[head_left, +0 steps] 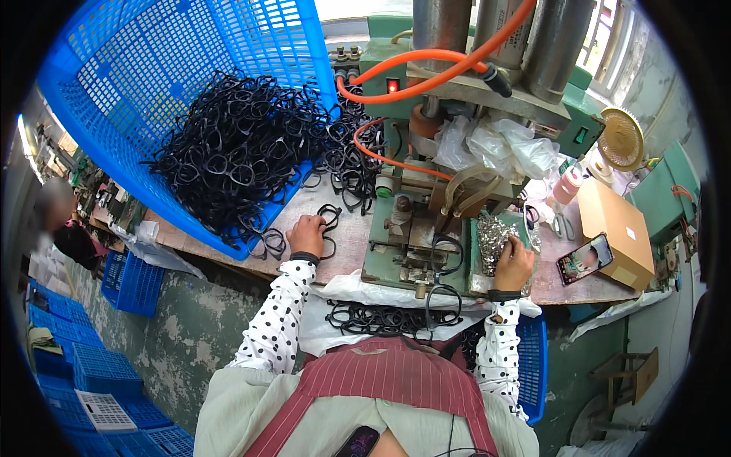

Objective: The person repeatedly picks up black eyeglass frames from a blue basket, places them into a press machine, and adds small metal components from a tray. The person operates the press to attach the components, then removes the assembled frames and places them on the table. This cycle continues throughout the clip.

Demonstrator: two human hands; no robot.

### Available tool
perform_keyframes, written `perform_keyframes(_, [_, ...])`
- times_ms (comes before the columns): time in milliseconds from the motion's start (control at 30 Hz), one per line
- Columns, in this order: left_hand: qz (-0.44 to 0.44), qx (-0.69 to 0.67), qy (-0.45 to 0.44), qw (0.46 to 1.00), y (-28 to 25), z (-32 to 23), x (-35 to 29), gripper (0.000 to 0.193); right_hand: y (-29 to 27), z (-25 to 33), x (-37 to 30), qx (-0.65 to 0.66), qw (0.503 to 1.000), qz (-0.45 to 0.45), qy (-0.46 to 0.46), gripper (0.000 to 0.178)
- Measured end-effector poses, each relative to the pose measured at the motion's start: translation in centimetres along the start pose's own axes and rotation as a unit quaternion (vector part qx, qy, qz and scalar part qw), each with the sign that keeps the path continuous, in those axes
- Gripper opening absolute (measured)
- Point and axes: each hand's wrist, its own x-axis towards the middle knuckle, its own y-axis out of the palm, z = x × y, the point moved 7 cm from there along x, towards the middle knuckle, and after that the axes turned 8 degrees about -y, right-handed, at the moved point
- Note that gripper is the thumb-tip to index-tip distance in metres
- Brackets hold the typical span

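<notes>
My left hand [306, 234] is closed at the middle of a black eyeglass frame [330, 215] on the worktop, left of a green press [381, 263]. Its two rims show beyond the fingers. At the press's right side, my right hand [515, 266] has its fingertips pinched together over a pile of small silvery metal parts [491, 238] in a green tray. Whatever sits between those fingertips is too small to make out. Another black eyeglass frame [444, 298] stands at the front of the press, its lower rim hanging over the edge.
A large blue basket [301, 46] full of black eyeglass frames leans at the left. More frames [373, 318] lie on white sheeting before my apron. Orange hoses [426, 55] loop over the press. At right are a phone [585, 260], a cardboard box [620, 232] and scissors [562, 226].
</notes>
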Motion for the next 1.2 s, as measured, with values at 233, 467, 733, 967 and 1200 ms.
perform_keyframes(233, [-0.103, -0.214, 0.053, 0.970, -6.2, -4.9, -1.8, 0.021, 0.0, 0.6, 0.4, 0.019, 1.000, 0.021, 0.012, 0.010])
perform_keyframes(467, [-0.182, -0.250, 0.424, 0.851, -14.3, -18.5, -10.7, 0.041, -1.2, 4.8, 2.5, 0.317, 0.936, 0.034, 0.149, 0.009])
perform_keyframes(733, [-0.065, -0.311, 0.577, 0.752, -14.1, -24.0, -15.5, 0.046, -4.6, 13.0, 4.2, 0.489, 0.855, 0.136, 0.101, 0.014])
perform_keyframes(967, [-0.058, -0.306, 0.620, 0.720, -13.6, -23.6, -17.1, 0.036, -2.5, 14.9, 3.9, 0.550, 0.806, 0.100, 0.197, 0.040])
perform_keyframes(1200, [-0.028, -0.322, 0.636, 0.701, -15.2, -23.6, -17.1, 0.039, -2.6, 15.1, 3.6, 0.502, 0.841, 0.106, 0.171, 0.043])
